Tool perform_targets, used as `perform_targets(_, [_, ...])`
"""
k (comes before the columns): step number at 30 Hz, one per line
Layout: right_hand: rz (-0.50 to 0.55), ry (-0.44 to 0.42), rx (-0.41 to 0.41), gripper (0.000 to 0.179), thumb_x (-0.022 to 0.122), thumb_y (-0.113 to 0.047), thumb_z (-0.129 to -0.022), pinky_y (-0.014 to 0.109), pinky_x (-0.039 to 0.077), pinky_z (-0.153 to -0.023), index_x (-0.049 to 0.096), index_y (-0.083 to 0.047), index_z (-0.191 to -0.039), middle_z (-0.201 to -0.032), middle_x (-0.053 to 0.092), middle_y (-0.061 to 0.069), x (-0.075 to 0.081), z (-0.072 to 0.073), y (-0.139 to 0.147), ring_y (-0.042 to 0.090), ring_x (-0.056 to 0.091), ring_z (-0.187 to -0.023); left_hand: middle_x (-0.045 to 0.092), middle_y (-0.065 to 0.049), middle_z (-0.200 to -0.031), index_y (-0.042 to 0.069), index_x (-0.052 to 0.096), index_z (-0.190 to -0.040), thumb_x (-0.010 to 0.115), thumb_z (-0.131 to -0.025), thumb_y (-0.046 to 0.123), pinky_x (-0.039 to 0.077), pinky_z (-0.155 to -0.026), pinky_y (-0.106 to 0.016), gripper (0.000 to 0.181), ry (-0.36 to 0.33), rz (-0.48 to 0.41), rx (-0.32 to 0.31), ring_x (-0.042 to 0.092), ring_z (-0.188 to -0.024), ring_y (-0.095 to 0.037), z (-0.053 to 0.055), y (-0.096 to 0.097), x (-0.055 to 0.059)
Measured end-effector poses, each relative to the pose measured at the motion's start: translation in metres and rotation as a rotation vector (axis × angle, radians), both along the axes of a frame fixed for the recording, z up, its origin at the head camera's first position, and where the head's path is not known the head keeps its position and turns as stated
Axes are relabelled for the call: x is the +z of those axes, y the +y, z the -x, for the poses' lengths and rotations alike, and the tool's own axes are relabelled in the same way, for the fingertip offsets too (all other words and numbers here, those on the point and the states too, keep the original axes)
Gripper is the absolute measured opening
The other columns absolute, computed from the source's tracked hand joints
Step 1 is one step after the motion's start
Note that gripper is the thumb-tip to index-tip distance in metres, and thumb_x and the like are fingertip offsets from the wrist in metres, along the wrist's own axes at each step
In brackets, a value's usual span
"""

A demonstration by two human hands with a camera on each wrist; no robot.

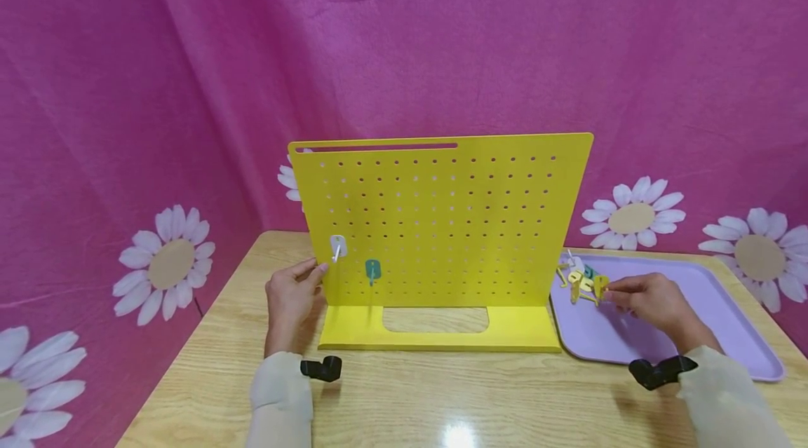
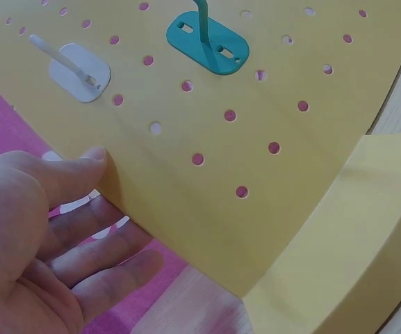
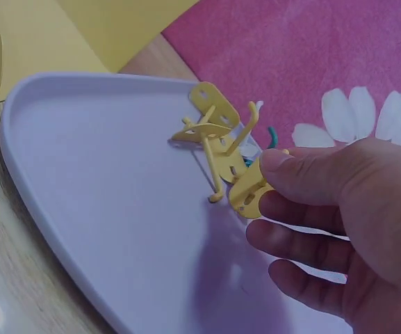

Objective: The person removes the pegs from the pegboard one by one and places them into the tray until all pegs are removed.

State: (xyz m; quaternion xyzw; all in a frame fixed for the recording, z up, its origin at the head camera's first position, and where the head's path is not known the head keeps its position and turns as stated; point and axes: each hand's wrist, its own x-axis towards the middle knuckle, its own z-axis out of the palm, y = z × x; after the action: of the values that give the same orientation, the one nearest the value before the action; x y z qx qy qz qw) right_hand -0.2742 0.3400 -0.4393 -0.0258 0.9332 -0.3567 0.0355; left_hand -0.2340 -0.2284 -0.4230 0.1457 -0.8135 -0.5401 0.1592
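Note:
A yellow pegboard stands upright on its base. My left hand holds its left edge, thumb on the front face and the other fingers behind the edge. Just above that thumb, a white pegboard hook is fixed to the board, with a teal hook to its right and slightly lower. Over the purple tray, my right hand pinches a yellow hook between thumb and fingers. Close beside it lies a heap of several yellow hooks, with white and teal ones partly hidden among them.
The tray stands to the right of the pegboard on a wooden table, its left rim close to the board's base. Behind the table hangs a pink curtain with large white flowers. A slot runs along the board's top left.

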Motion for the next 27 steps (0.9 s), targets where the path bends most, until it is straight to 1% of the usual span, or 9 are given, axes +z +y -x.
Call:
perform_targets(2, [-0.001,-0.011,0.005,0.036,0.073,-0.016,-0.092,0.029,0.048,-0.052,0.068,0.012,-0.115,-0.084,0.070,0.010,-0.001,0.001,-0.001,0.022,0.056,-0.070,0.066,-0.016,-0.125,0.006,0.069,-0.128,0.070,-0.097,0.024,0.060,-0.082,-0.040,0.036,-0.003,0.000,0.003,0.070,-0.098,-0.030,0.000,0.000,0.000])
perform_targets(6, [-0.027,-0.001,0.030,0.038,0.071,-0.017,-0.094,0.030,0.049,-0.054,0.066,0.012,-0.117,-0.088,0.070,0.013,0.005,0.001,-0.002,0.023,0.058,-0.072,0.067,-0.016,-0.124,0.006,0.069,-0.128,0.070,-0.096,0.024,0.060,-0.081,-0.039,0.036,0.001,0.006,0.003,0.069,-0.099,-0.030,0.000,-0.001,-0.001])
perform_targets(10, [-0.032,-0.007,0.035,0.043,0.070,-0.022,-0.095,0.031,0.051,-0.056,0.064,0.013,-0.120,-0.090,0.071,0.014,0.012,0.000,-0.005,0.024,0.060,-0.074,0.067,-0.016,-0.123,0.005,0.069,-0.128,0.070,-0.096,0.022,0.060,-0.080,-0.039,0.036,0.008,0.007,-0.004,0.069,-0.101,-0.029,0.000,-0.001,-0.001])
perform_targets(14, [-0.023,0.001,0.035,0.049,0.069,-0.028,-0.096,0.033,0.054,-0.062,0.062,0.013,-0.123,-0.094,0.072,0.017,0.019,-0.003,-0.008,0.028,0.065,-0.080,0.067,-0.016,-0.124,0.005,0.069,-0.128,0.070,-0.096,0.022,0.060,-0.081,-0.039,0.036,0.008,0.000,-0.013,0.068,-0.103,-0.030,0.000,-0.001,-0.001])
perform_targets(17, [-0.022,0.045,0.045,0.054,0.068,-0.034,-0.097,0.033,0.053,-0.064,0.062,0.012,-0.125,-0.096,0.073,0.018,0.025,-0.008,-0.012,0.030,0.067,-0.085,0.066,-0.016,-0.125,0.005,0.069,-0.128,0.070,-0.096,0.022,0.060,-0.081,-0.039,0.036,0.006,-0.002,-0.015,0.069,-0.102,-0.030,-0.001,-0.001,0.000])
perform_targets(19, [-0.010,0.097,0.053,0.054,0.068,-0.035,-0.097,0.033,0.054,-0.064,0.063,0.011,-0.125,-0.095,0.073,0.017,0.030,-0.011,-0.017,0.030,0.068,-0.085,0.067,-0.016,-0.125,0.005,0.069,-0.128,0.070,-0.096,0.022,0.060,-0.081,-0.039,0.036,0.003,-0.004,-0.013,0.069,-0.101,-0.030,0.000,-0.001,0.000])
perform_targets(21, [0.000,0.167,0.067,0.050,0.069,-0.033,-0.097,0.031,0.054,-0.063,0.065,0.009,-0.124,-0.093,0.073,0.015,0.035,-0.015,-0.022,0.024,0.067,-0.082,0.066,-0.015,-0.125,0.006,0.068,-0.129,0.070,-0.096,0.023,0.060,-0.082,-0.039,0.037,-0.006,-0.009,-0.011,0.069,-0.102,-0.030,0.000,-0.001,0.000])
perform_targets(24, [0.028,0.266,0.086,0.042,0.071,-0.027,-0.095,0.027,0.055,-0.062,0.068,0.006,-0.122,-0.094,0.073,0.014,0.044,-0.021,-0.032,0.014,0.066,-0.077,0.066,-0.015,-0.127,0.007,0.067,-0.131,0.069,-0.096,0.023,0.059,-0.083,-0.039,0.038,-0.022,-0.014,-0.009,0.067,-0.105,-0.029,0.000,-0.001,0.000])
perform_targets(27, [0.062,0.314,0.096,0.039,0.072,-0.025,-0.095,0.024,0.055,-0.062,0.070,0.004,-0.121,-0.100,0.073,0.016,0.054,-0.026,-0.042,0.007,0.065,-0.077,0.065,-0.014,-0.128,0.008,0.067,-0.131,0.069,-0.097,0.025,0.059,-0.084,-0.038,0.038,-0.033,-0.014,-0.004,0.068,-0.103,-0.030,0.000,-0.001,0.000])
